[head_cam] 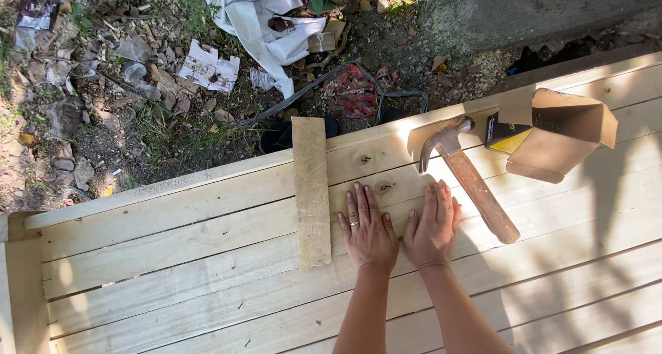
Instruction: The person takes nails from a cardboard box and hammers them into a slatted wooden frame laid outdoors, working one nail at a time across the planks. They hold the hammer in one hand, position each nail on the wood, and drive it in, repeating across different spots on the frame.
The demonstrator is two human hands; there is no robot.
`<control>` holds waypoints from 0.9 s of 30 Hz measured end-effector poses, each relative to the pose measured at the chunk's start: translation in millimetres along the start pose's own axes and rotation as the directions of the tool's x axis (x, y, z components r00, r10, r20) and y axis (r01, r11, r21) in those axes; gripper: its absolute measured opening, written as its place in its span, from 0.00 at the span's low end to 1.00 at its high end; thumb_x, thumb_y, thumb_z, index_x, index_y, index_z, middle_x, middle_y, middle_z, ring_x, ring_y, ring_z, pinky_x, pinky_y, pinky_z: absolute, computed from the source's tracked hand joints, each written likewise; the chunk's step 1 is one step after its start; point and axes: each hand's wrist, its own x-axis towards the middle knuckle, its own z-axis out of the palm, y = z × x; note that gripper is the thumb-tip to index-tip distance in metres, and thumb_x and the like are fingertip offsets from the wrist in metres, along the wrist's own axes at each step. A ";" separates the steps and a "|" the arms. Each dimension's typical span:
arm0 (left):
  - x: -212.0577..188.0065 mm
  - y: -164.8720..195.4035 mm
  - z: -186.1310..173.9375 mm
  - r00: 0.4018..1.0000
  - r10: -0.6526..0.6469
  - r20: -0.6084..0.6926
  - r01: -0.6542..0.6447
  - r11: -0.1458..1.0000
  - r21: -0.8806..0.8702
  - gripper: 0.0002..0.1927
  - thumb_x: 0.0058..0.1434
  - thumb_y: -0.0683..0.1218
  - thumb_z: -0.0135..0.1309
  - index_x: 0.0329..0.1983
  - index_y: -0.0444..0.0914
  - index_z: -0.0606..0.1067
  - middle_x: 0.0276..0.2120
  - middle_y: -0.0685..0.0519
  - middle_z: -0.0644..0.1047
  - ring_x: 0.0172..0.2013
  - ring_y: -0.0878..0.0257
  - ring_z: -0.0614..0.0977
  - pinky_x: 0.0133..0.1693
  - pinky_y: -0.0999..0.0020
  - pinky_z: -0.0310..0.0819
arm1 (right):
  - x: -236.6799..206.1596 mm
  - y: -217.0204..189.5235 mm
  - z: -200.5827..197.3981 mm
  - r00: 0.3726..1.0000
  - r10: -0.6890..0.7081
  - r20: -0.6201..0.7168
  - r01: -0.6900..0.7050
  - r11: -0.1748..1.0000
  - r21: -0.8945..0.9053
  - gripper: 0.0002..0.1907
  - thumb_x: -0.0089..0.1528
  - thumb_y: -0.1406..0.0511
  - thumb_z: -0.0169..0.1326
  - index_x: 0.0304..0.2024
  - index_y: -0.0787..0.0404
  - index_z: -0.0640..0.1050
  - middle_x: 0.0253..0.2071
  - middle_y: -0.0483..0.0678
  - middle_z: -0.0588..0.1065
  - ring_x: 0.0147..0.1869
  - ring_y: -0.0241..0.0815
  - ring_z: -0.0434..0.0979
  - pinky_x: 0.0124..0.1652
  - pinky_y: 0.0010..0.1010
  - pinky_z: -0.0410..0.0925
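Head view: the fingers (358,202) of the left hand (369,233) lie flat and slightly spread on the plank surface (207,257), gripping nothing; the right hand (433,230) rests the same way just beside it. A short board (312,192) lies crosswise to the left. A claw hammer (469,178) lies at the right hand's edge, perhaps touching it. Beyond sits an open cardboard box (558,133); litter covers the ground (103,85).

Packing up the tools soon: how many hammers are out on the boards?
1. The hammer lies on the planks just right of the right hand, head toward the open cardboard box. Another could be hidden inside the box.
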 end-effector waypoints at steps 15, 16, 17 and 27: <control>3.1 13.5 0.2 0.989 -0.124 0.084 0.107 0.977 0.187 0.38 0.67 0.56 0.33 0.78 0.43 0.42 0.78 0.53 0.39 0.76 0.56 0.41 0.69 0.41 0.31 | 6.6 1.6 -2.3 0.997 0.006 0.073 -0.010 0.998 0.058 0.30 0.64 0.63 0.46 0.67 0.68 0.63 0.73 0.58 0.57 0.80 0.57 0.50 0.73 0.58 0.43; 3.7 14.3 0.2 0.988 -0.129 0.079 0.113 0.975 0.189 0.38 0.67 0.57 0.33 0.78 0.44 0.43 0.78 0.53 0.40 0.76 0.56 0.41 0.69 0.41 0.31 | 6.9 2.6 -2.1 0.997 0.002 0.081 -0.006 0.998 0.058 0.30 0.64 0.63 0.46 0.67 0.69 0.63 0.73 0.58 0.57 0.80 0.58 0.50 0.73 0.58 0.43; 5.3 13.8 -0.4 0.989 -0.132 0.071 0.116 0.974 0.196 0.38 0.66 0.57 0.34 0.79 0.45 0.43 0.78 0.54 0.40 0.76 0.56 0.42 0.70 0.41 0.31 | 7.5 2.9 -0.9 0.996 0.000 0.086 -0.006 0.998 0.064 0.30 0.64 0.62 0.46 0.67 0.69 0.63 0.72 0.58 0.57 0.80 0.58 0.50 0.72 0.58 0.42; 2.2 13.7 3.6 0.992 -0.130 -0.007 0.128 0.966 0.226 0.38 0.65 0.58 0.37 0.78 0.47 0.47 0.78 0.55 0.44 0.75 0.57 0.45 0.69 0.42 0.35 | 11.8 4.8 -10.0 0.998 0.007 0.060 -0.020 0.974 0.227 0.29 0.62 0.64 0.50 0.64 0.68 0.65 0.70 0.59 0.61 0.78 0.58 0.53 0.70 0.60 0.46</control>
